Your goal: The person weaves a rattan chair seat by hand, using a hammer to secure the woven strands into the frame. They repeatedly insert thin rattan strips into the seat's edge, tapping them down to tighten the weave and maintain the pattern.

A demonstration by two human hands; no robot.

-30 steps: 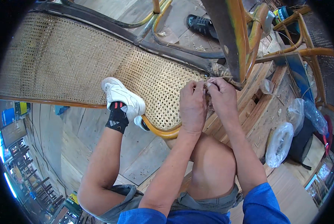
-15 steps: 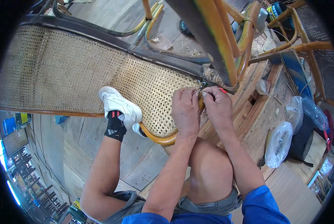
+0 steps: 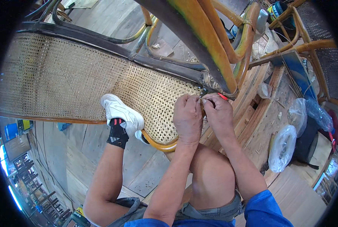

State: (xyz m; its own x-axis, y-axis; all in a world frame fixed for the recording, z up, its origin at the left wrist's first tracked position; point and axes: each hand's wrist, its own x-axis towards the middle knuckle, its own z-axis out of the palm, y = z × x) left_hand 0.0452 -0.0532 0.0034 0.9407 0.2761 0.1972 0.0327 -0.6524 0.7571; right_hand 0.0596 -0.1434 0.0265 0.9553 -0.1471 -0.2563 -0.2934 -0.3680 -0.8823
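Observation:
My two hands meet at the right end of a woven cane seat (image 3: pixel 154 102), by the corner of its curved rattan frame (image 3: pixel 165 146). Fingers and thumb of my left hand (image 3: pixel 188 119) pinch together over the seat's edge, at a thin pale cane strand. Right beside it, my right hand (image 3: pixel 219 115) closes on the same strand, which shows as a fine line above the fingers. A red object (image 3: pixel 222 97), its kind unclear, lies just beyond my right knuckles. My fingers hide the frame's edge beneath them. A white shoe (image 3: pixel 121 115) on my foot overlaps the seat's near edge.
Thick dark-and-yellow rattan poles (image 3: pixel 206 45) rise close beyond my hands. Wooden planks (image 3: pixel 248 102) with scraps lie on the right, near a clear plastic bag (image 3: pixel 282 148) and a plastic bottle (image 3: pixel 320 117). Another cane chair (image 3: pixel 316 47) stands at the far right.
Both hands have shifted slightly toward me and stay close together. The strand that stretched out to the right now shows shorter, and more of the red object is visible.

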